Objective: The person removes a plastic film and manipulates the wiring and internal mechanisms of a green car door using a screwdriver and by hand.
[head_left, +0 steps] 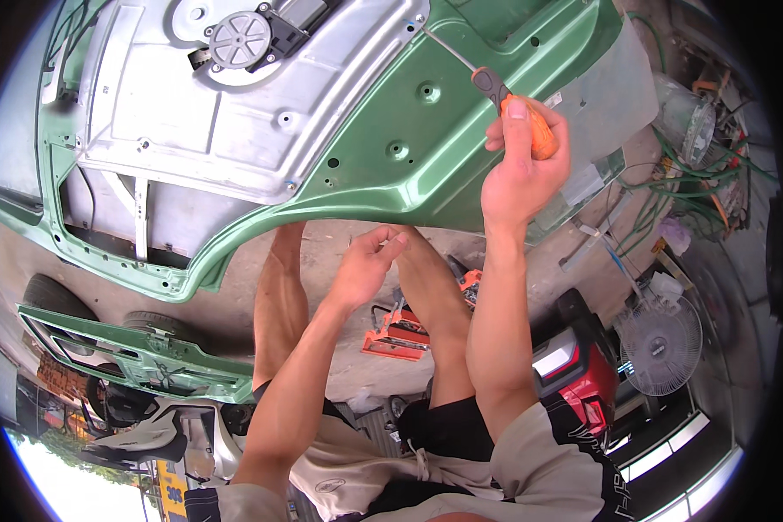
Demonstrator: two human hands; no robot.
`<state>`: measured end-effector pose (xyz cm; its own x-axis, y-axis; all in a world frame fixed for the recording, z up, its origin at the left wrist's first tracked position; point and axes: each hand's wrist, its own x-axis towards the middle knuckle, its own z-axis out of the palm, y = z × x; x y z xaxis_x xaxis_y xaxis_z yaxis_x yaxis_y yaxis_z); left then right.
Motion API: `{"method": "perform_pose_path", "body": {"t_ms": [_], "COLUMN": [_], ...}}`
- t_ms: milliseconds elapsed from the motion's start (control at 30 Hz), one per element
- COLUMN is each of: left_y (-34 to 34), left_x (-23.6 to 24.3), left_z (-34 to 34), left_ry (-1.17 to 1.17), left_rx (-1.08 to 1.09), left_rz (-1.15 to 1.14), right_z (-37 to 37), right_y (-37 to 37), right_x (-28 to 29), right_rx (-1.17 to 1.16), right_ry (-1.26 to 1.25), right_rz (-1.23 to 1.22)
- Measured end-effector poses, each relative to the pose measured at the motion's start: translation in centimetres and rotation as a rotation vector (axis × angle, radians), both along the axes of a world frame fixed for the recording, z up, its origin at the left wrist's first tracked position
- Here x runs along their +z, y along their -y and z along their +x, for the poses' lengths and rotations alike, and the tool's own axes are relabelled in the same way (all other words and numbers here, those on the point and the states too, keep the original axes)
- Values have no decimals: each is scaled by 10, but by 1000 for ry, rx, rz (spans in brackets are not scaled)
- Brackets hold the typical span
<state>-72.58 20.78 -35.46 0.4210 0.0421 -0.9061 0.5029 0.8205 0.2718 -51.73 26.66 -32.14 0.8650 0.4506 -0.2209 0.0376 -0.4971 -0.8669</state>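
Right hand (526, 161) clamped on the handle of a screwdriver (492, 85), fingers wrapped about the orange grip, thumb laid along it. The tool slants up and left over a large green vehicle door (365, 165); its slim metal shaft (451, 50) ends at or just beside a fastener (419, 18) at the upper right edge of the silver inner panel (200, 113). Whether the tip is seated I can't tell from where I stand. Left hand (370, 265) well apart from the tool, near the door's lower edge, fingers curled in, thumb close to the fingertips; can't tell if something small is pinched there. Handling, my judgement: screwdriver light and stiff, not fragile; the thick handle is the place to take hold, the dark neck offering a second spot for finer guiding. Bare shaft likely smooth, a poor place for turning force, and a tip off the line of the fastener could skid over painted metal. Door looks heavy and rigid, glossy paint probably slick, best held by its folded rim; silver panel seems thin sheet, stiffened by its pressed ribs. A round grey motor unit (239, 41) sits on that panel; orange toolbox (396, 337) open on the floor below.
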Motion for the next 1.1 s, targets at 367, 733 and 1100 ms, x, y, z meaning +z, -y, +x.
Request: {"method": "perform_pose_path", "body": {"t_ms": [367, 733, 1100], "left_y": [-10, -16, -8], "left_x": [-1, 3, -3], "left_z": [-1, -3, -11], "left_ry": [14, -20, -24], "left_rx": [-15, 18, 50], "left_rz": [-30, -24, -24], "right_z": [5, 6, 4], "right_y": [-7, -19, -25], "right_x": [-3, 3, 6], "right_rx": [-14, 39, 52], "right_ry": [29, 48, 95], "right_rz": [78, -9, -36]}}
